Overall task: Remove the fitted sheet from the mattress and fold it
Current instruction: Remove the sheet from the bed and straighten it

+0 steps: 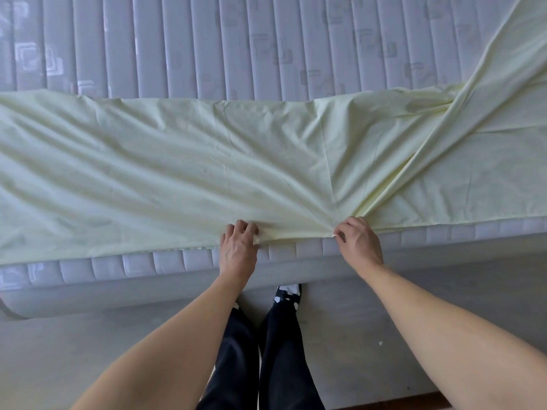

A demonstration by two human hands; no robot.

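Sheet (pixel 183 161) (pale yellow) spread in a band across mid-frame on mattress (pixel 207 48), one flap rising toward upper right. Left hand (pixel 239 247) and right hand (pixel 356 241) each pinching its near edge, lower centre.

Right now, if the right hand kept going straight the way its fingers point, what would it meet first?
The right hand already pinches the pale yellow fitted sheet at its near edge; pushing on, it would probably only meet more bunched sheet lying on the mattress.

head view looks steeply down, close
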